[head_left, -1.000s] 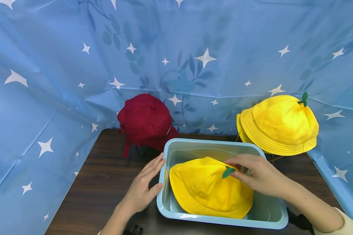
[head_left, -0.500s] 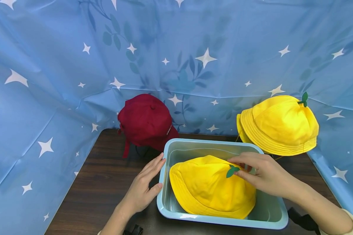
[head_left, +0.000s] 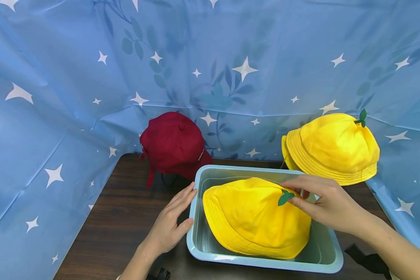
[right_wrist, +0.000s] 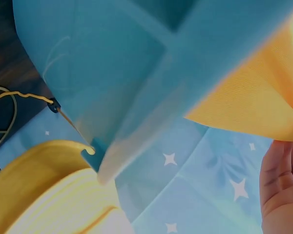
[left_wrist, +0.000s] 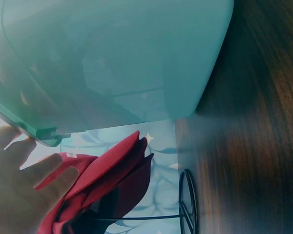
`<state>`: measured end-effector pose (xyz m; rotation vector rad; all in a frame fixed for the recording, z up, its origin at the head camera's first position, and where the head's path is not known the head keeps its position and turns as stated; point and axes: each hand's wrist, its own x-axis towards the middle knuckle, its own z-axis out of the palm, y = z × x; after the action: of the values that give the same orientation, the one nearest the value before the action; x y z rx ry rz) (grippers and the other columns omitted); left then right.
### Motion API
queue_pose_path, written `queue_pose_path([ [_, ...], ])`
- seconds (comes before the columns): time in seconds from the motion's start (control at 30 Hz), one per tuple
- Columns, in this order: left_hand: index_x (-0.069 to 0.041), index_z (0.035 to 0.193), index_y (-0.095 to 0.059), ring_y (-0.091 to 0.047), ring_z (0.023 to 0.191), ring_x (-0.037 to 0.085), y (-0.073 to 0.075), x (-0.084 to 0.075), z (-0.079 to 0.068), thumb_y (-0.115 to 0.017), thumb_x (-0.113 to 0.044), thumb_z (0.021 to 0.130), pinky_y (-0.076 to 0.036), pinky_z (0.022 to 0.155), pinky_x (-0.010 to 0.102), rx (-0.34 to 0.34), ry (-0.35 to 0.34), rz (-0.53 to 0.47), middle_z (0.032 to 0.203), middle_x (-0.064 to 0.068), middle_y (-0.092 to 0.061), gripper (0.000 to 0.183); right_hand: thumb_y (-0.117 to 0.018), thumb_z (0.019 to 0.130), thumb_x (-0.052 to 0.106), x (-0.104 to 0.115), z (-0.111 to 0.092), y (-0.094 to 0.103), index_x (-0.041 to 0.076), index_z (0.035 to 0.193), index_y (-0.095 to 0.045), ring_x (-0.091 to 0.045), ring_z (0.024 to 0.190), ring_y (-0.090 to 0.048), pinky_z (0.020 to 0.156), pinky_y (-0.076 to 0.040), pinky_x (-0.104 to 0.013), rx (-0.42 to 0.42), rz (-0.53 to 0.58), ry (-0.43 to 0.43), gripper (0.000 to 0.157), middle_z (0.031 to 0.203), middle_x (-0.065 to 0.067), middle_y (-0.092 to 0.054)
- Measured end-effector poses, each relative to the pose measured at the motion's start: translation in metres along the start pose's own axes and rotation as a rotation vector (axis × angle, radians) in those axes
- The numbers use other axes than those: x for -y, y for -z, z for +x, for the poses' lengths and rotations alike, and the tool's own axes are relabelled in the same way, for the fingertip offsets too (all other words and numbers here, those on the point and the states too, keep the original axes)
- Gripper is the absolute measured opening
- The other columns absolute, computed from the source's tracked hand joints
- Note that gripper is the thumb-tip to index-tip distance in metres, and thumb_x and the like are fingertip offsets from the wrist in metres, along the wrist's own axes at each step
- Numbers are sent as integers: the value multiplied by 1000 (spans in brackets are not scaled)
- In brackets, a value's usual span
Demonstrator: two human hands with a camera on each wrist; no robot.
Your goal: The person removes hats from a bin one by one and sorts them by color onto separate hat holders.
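A yellow bucket hat (head_left: 255, 221) with a green leaf sprout on its crown is in a light blue plastic tub (head_left: 262, 265). My right hand (head_left: 322, 198) pinches the crown beside the sprout; in the right wrist view the same hand (right_wrist: 285, 180) holds the yellow cloth above the tub's rim. With fingers fairly straight, my left hand (head_left: 169, 221) rests against the tub's left rim. The left wrist view shows that hand (left_wrist: 27, 180) at the rim, with the tub's outer wall (left_wrist: 122, 63) beside it.
Dark red caps (head_left: 175, 144) sit nested at the back left, over a black wire stand (left_wrist: 185, 200). More yellow bucket hats (head_left: 336, 149) are stacked at the back right, close to the tub's far corner. A blue star-patterned curtain (head_left: 245, 39) backs the dark wooden table (head_left: 126, 217).
My right hand has moved up and to the right, drawing the hat's crown with it, so the hat stands taller in the tub. My left hand has stayed at the rim.
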<state>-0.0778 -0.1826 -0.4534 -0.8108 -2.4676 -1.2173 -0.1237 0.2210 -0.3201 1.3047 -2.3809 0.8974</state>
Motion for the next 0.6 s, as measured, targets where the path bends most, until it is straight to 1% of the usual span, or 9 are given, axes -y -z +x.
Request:
queue_pose_path([
  [0.03, -10, 160, -43, -39, 151, 28, 0, 0, 0, -57, -17, 99, -42, 114, 58, 0, 1, -1, 168, 7, -36, 64, -83, 90, 10, 0, 0, 1, 12, 123, -74, -3, 76, -57, 66, -48, -14, -6, 3, 5, 34, 106, 5, -75],
  [0.07, -10, 160, -43, -39, 151, 28, 0, 0, 0, -57, -17, 99, -42, 114, 58, 0, 1, -2, 168, 7, -36, 63, -78, 96, 20, 1, 1, 2, 12, 123, -74, -3, 76, -57, 66, -49, -14, -11, 3, 12, 28, 106, 4, -75],
  [0.1, -10, 160, -43, -39, 151, 28, 0, 0, 0, -57, -17, 99, -42, 114, 58, -1, 1, -3, 168, 7, -36, 63, -72, 100, 29, 1, 1, 3, 11, 122, -74, -3, 76, -58, 66, -49, -14, -17, 1, 18, 29, 106, 4, -75],
  [0.17, -10, 160, -43, -39, 151, 28, -1, 0, 0, -57, -17, 98, -41, 114, 57, -3, 3, -6, 168, 7, -35, 64, -57, 104, 44, 2, 2, 5, 11, 122, -74, -3, 75, -57, 65, -48, -14, -28, -5, 27, 41, 104, 4, -75],
  [0.23, -10, 160, -43, -39, 151, 28, -1, 1, 0, -57, -17, 98, -41, 115, 57, -3, 6, -9, 168, 6, -35, 64, -54, 104, 47, 3, 3, 7, 10, 120, -74, -3, 75, -56, 64, -47, -14, -43, -24, 33, 45, 101, 5, -74],
  [0.33, -10, 160, -43, -39, 151, 28, -1, 1, 0, -57, -17, 98, -42, 114, 57, -3, 5, -9, 168, 6, -36, 64, -54, 105, 47, 4, 5, 10, 9, 119, -75, -2, 75, -56, 62, -45, -14, -66, -44, 43, 45, 98, 6, -73],
  [0.5, -10, 160, -43, -39, 151, 28, 0, -1, 1, -57, -17, 97, -42, 113, 59, -6, 7, -3, 168, 6, -36, 64, -55, 106, 45, 4, 7, 16, 6, 117, -75, -1, 76, -55, 61, -45, -13, -105, -86, 82, 45, 99, 9, -72],
  [0.6, -11, 160, -44, -37, 152, 28, 1, -3, 1, -57, -17, 97, -40, 114, 60, -6, 18, -3, 169, 4, -35, 65, -55, 106, 46, 4, 9, 18, 5, 114, -75, 0, 76, -54, 62, -46, -12, -127, -104, 94, 47, 99, 8, -72],
])
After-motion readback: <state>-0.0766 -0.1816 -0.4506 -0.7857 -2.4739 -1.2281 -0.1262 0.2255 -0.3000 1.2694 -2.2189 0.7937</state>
